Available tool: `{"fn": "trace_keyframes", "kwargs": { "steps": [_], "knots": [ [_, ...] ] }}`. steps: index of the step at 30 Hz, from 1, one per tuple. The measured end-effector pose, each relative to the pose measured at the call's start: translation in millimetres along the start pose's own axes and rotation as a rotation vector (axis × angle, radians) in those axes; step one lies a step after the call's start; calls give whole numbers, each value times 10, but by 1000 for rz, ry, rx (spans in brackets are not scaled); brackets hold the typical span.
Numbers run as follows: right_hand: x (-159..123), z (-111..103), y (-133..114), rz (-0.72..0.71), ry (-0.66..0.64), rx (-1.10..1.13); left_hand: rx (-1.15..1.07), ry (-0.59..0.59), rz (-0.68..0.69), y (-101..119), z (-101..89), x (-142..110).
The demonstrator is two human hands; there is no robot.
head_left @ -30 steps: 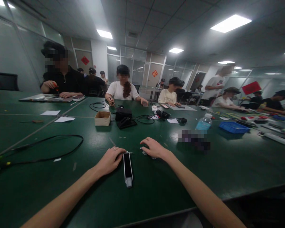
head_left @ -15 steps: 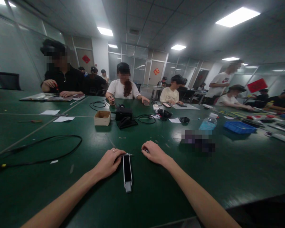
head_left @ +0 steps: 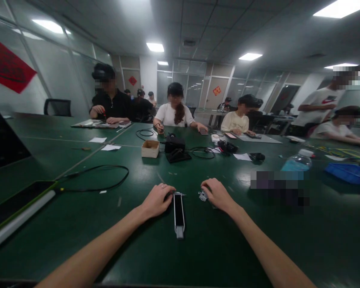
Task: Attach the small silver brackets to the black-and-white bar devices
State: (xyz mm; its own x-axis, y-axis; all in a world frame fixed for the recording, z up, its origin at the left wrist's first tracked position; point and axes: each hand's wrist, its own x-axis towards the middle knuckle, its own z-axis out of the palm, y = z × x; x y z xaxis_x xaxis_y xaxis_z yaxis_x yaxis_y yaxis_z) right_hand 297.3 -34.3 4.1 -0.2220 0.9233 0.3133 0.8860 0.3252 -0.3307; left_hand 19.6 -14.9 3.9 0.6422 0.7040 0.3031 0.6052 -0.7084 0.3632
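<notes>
Head view: hands [head_left: 157, 201] flank black strip [head_left: 179, 212] near workbench edge [head_left: 198, 283].

A slim black-and-white device [head_left: 179, 214] is lying between the left hand [head_left: 157, 201] and right hand [head_left: 217, 195], blocking sideways passage, while the green bench [head_left: 228, 248] is stretching forward to a cardboard box [head_left: 150, 149], with a black cable [head_left: 96, 180] looping off left.

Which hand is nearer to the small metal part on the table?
Right. The right hand is touching the small metal part, which sits at its left edge. The left hand is farther away, on the other side of the black strip.
</notes>
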Motion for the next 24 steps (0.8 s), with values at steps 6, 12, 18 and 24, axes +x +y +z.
{"fn": "trace_keyframes", "kwargs": {
  "steps": [6,12,18,24],
  "knots": [
    [-5,77,23,-23,-40,36,59,36,-23,106,-158,-8],
    [-18,121,115,-27,26,40,196,163,-197,119,-515,-203],
    [-11,175,216,-121,146,42,481,265,-660,-455,-1162,-1082],
    [-12,181,150,-190,151,88,718,201,-1218,-1089,-1872,-1984]
  ]
}}
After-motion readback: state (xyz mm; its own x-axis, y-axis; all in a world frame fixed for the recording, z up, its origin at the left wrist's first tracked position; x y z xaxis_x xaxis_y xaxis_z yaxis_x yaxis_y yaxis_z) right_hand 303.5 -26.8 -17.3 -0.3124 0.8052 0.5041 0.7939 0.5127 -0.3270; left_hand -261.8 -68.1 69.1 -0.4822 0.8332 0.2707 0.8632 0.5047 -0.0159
